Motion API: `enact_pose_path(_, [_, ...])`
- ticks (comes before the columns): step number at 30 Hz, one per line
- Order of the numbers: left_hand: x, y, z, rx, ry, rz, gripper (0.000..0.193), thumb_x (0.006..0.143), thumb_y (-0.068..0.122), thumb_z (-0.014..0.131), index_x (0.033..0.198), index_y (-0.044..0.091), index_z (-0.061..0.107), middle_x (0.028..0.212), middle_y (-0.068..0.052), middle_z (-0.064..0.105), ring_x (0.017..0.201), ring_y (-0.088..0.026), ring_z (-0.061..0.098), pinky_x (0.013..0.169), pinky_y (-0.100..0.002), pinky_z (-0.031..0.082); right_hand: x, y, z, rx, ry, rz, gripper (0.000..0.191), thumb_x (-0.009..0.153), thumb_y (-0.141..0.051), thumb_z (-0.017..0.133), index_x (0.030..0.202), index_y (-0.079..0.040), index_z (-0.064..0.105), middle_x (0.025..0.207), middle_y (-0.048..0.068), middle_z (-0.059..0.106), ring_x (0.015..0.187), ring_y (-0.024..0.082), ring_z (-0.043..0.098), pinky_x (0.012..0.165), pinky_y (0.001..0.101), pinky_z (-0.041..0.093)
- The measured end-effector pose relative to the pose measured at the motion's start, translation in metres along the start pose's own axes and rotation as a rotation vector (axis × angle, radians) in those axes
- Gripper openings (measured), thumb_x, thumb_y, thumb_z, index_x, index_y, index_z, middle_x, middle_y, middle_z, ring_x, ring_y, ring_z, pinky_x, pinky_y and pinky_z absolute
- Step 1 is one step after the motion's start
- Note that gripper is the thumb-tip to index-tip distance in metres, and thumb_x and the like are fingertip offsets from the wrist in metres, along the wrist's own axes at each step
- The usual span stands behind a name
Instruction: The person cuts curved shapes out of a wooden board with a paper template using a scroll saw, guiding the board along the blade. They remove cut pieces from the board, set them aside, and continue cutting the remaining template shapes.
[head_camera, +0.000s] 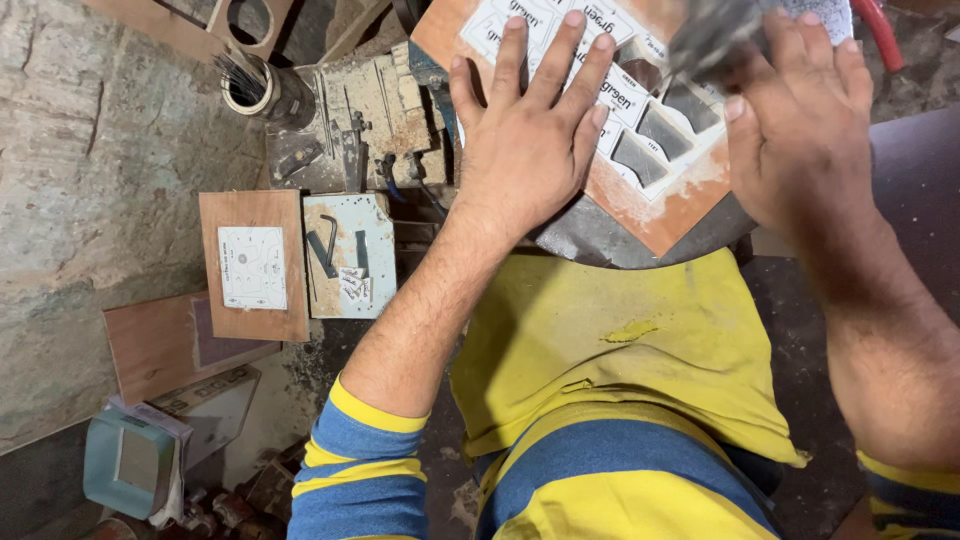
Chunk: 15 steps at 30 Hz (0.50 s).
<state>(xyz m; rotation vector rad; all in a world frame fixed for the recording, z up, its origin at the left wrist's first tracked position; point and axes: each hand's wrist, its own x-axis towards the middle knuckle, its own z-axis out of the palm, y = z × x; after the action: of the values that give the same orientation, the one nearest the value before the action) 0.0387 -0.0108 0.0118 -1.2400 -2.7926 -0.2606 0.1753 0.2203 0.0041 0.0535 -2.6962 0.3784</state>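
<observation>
We press left hand (525, 150) flat on plywood board (655, 215), frame top; several template shapes already cut out; right hand (800, 120) grips blurred tool (712, 35).

Rough stone wall (90, 150), dusty cluttered workbench (375, 110)

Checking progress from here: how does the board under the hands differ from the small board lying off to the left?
The board under the hands has shaped holes cut through its white paper pattern; the small board has none that show. The first is pinned by the left hand, the second lies untouched. Both are brown with white patterns.
</observation>
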Motion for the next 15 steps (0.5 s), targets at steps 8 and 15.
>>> enact_pose_path(8, [-0.007, -0.006, -0.001, -0.041, -0.055, 0.066, 0.057, 0.111, 0.052, 0.048, 0.163, 0.029, 0.037, 0.170, 0.006, 0.030, 0.159, -0.036, 0.016, 0.118, -0.083, 0.008, 0.013, 0.023, -0.009, 0.011, -0.053, -0.147, 0.022, 0.109, -0.003, 0.060, 0.131, 0.001, 0.063, 0.145, 0.018, 0.057, 0.143, 0.035, 0.051, 0.121, 0.0514, 0.035])
enact_pose_path(15, [-0.013, -0.011, -0.008, -0.067, -0.057, 0.142, 0.066, 0.109, 0.058, 0.053, 0.164, 0.025, 0.037, 0.171, 0.007, 0.029, 0.160, -0.032, 0.017, 0.124, -0.076, 0.011, 0.028, 0.031, -0.016, -0.015, -0.169, -0.090, 0.020, 0.110, -0.007, 0.066, 0.128, -0.007, 0.073, 0.125, 0.012, 0.070, 0.127, 0.027, 0.063, 0.119, 0.0434, 0.040])
